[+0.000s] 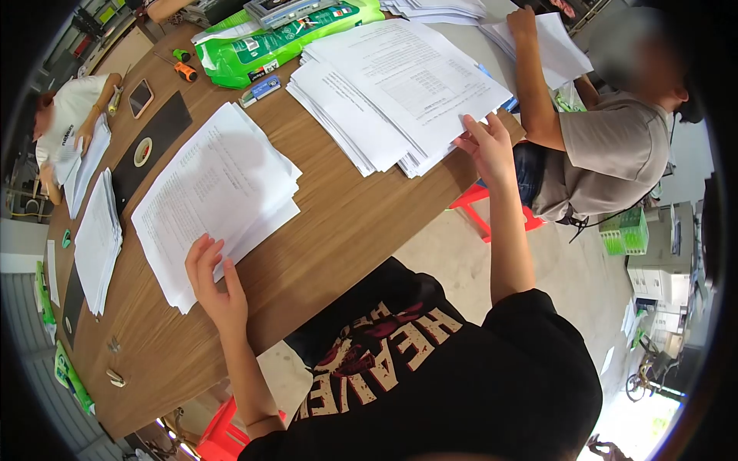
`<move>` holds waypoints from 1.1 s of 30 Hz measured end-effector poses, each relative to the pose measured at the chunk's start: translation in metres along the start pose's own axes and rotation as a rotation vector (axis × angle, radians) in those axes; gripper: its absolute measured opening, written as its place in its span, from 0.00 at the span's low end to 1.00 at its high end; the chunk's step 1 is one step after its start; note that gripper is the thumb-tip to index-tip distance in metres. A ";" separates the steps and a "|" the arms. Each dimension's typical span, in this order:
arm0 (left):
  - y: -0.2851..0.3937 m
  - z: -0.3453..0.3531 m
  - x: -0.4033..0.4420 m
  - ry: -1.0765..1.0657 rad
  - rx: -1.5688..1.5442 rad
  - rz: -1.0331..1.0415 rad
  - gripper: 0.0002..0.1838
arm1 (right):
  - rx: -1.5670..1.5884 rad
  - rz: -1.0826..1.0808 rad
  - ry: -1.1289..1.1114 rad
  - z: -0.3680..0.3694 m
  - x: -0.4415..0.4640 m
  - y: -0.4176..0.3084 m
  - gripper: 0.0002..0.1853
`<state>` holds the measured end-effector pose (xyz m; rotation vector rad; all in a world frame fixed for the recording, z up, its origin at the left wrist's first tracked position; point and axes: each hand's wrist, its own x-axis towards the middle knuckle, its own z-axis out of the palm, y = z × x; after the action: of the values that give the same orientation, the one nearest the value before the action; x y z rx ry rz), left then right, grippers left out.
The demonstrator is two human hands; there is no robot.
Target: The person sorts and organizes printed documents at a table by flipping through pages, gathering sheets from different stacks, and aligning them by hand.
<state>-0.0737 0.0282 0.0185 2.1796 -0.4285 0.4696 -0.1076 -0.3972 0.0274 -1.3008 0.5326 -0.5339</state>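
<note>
My left hand (217,283) rests at the near edge of a stack of printed sheets (219,173), its fingers spread and nothing held in them. The sheets lie slightly fanned. At the right, my right hand (490,150) touches the near corner of a larger paper stack (400,84), fingers apart along its edge. Whether a single sheet sits between those fingertips is hard to see. This larger pile is in uneven, overlapping layers. A small blue-and-white packet (260,91) lies between the two stacks.
A green plastic package (254,55) lies at the back of the wooden table (338,223). Leftward are a tape roll (143,152), a phone (141,98), an orange-handled screwdriver (185,72) and another paper stack (98,244). One person (615,146) sits right holding papers; another (73,127) works left.
</note>
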 end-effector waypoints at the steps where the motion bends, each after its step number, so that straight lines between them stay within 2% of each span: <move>1: -0.001 0.000 -0.001 -0.005 -0.001 0.000 0.12 | -0.023 -0.015 0.002 0.000 -0.001 0.000 0.20; 6: -0.003 0.001 -0.001 0.002 -0.017 -0.011 0.12 | -0.119 -0.056 0.020 -0.006 -0.002 0.007 0.24; 8: 0.000 0.005 0.000 0.001 -0.007 -0.008 0.12 | -0.309 -0.093 0.031 -0.011 -0.005 0.006 0.31; 9: 0.002 0.006 0.000 0.003 0.011 -0.008 0.12 | -0.376 -0.071 0.068 -0.015 -0.008 0.006 0.38; 10: 0.006 0.007 0.004 -0.002 0.010 0.001 0.12 | -0.369 -0.071 0.078 -0.019 -0.014 0.005 0.38; 12: 0.019 0.011 0.014 -0.075 0.073 0.141 0.12 | -0.721 -0.224 0.303 -0.029 -0.020 0.001 0.39; 13: 0.028 0.014 0.022 -0.077 0.072 0.148 0.12 | -0.768 -0.354 0.359 -0.043 -0.014 0.006 0.34; 14: 0.040 0.020 0.035 -0.151 0.026 0.199 0.12 | -0.838 -0.395 0.364 -0.059 -0.010 0.006 0.27; 16: 0.067 0.041 0.062 -0.269 -0.073 0.307 0.13 | -0.954 -0.614 0.404 -0.082 0.010 0.006 0.20; 17: 0.083 0.058 0.077 -0.310 -0.126 0.365 0.13 | -0.956 -0.608 0.414 -0.089 0.022 0.006 0.20; 19: 0.119 0.104 0.105 -0.403 -0.225 0.479 0.14 | -1.006 -0.819 0.451 -0.101 0.045 0.003 0.19; 21: 0.157 0.157 0.130 -0.489 -0.359 0.560 0.16 | -1.024 -0.739 0.437 -0.102 0.056 0.000 0.19; 23: 0.175 0.216 0.151 -0.474 -0.399 0.741 0.16 | -1.018 -0.612 0.383 -0.101 0.066 -0.001 0.19; 24: 0.179 0.244 0.157 -0.475 -0.399 0.751 0.16 | -0.972 -0.597 0.380 -0.096 0.067 -0.003 0.18; 26: 0.178 0.290 0.162 -0.429 -0.198 0.735 0.16 | -0.920 -0.572 0.431 -0.093 0.071 0.000 0.17; 30: 0.170 0.317 0.153 -0.589 0.037 0.648 0.18 | -0.805 -0.608 0.425 -0.097 0.084 0.012 0.13; 32: 0.163 0.321 0.150 -0.485 0.052 0.695 0.20 | -0.774 -0.593 0.453 -0.100 0.087 0.015 0.12; 33: 0.162 0.322 0.149 -0.501 0.053 0.702 0.20 | -0.759 -0.597 0.466 -0.101 0.087 0.014 0.11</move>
<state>0.0404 -0.3447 0.0128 2.1407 -1.4910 0.2906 -0.1050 -0.5259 -0.0104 -2.0975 0.7723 -1.2260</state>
